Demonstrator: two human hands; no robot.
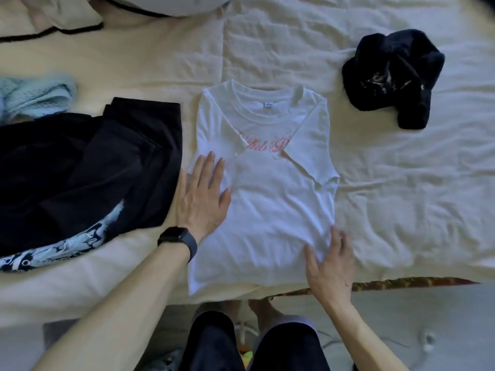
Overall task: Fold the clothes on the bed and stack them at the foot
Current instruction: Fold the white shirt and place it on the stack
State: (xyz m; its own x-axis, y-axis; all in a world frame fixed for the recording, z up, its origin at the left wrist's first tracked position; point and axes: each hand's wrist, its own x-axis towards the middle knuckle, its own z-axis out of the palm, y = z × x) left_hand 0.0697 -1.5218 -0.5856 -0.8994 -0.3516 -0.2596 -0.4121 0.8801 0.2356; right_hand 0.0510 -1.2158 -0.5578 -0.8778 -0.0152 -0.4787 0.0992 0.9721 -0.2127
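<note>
A white T-shirt (267, 210) with pink lettering lies face up on the bed (401, 196), at the near edge, its collar pointing away from the person. Both sleeves are folded in across the chest, so the shirt forms a narrow upright strip. Its hem reaches the edge of the mattress.

The left hand (201, 199), with a black watch (178, 239) on the wrist, lies flat on the shirt's left side, fingers straight and together, gripping nothing. The right hand (329, 266) rests on the lower right edge of the shirt, fingers spread and relaxed. The cloth puckers a little between thumb and fingers, but no clear pinch shows.

Just left of the shirt lies a black garment (107, 162) with a pale blue print, loosely spread. Beyond it, at the left border, is a light blue knit (34, 97), crumpled. A dark fuzzy piece (393, 76) lies bunched, well apart, to the upper right. A cream blanket (53, 17) with black trim sits at the top left corner.
</note>
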